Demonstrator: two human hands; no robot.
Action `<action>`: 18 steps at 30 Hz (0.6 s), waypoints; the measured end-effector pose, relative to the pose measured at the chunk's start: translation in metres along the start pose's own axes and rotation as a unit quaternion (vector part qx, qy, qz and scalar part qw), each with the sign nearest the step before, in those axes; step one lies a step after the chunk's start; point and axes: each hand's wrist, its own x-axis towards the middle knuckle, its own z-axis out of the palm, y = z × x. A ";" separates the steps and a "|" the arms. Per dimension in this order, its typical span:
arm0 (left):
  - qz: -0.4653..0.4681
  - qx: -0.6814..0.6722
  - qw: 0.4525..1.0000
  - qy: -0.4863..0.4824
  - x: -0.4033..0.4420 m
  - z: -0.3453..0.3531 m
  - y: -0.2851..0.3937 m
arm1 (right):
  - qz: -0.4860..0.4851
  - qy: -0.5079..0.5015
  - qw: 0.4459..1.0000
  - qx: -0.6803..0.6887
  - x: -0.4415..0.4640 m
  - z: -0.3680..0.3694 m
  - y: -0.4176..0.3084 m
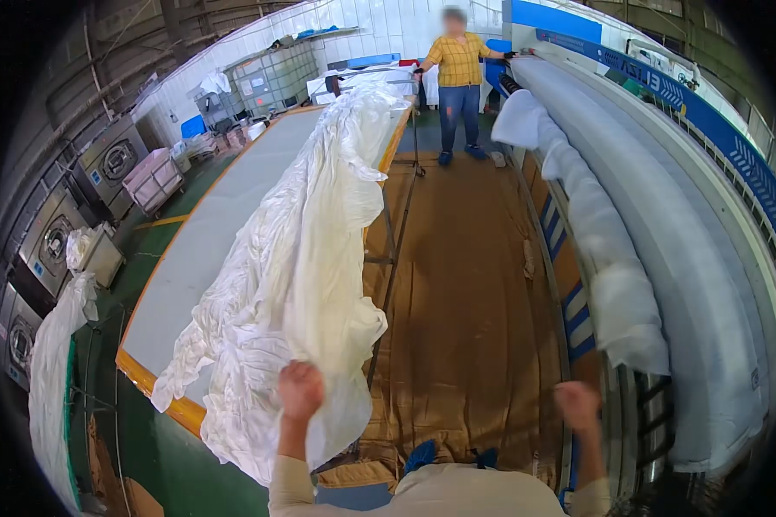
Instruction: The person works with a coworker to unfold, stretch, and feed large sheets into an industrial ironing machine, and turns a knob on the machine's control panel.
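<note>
Your left hand (301,389) is over the near end of the heaped white sheets (276,276), its fingers curled in; you cannot tell from this view whether it grips any of the cloth. Your right hand (578,405) is on the other side of your body, near the front of the long machine (655,198); it is blurred, so whether it is open or closed cannot be told. The sheets lie bunched lengthwise on the long table (224,198) to your left, spilling over its yellow edge toward you. Along the front of the machine to your right hangs a twisted length of white cloth (616,297), beside the broad pale roller. Between table and machine, a brown covering (466,284) lies on the floor under your blue-covered feet. At the far end of that aisle stands a co-worker (457,69) in a yellow checked shirt, one hand reaching to the machine's end.
</note>
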 end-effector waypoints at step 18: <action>-0.372 -0.773 0.508 0.072 0.071 0.077 0.179 | -0.022 -0.003 0.979 0.202 -0.020 0.109 -0.053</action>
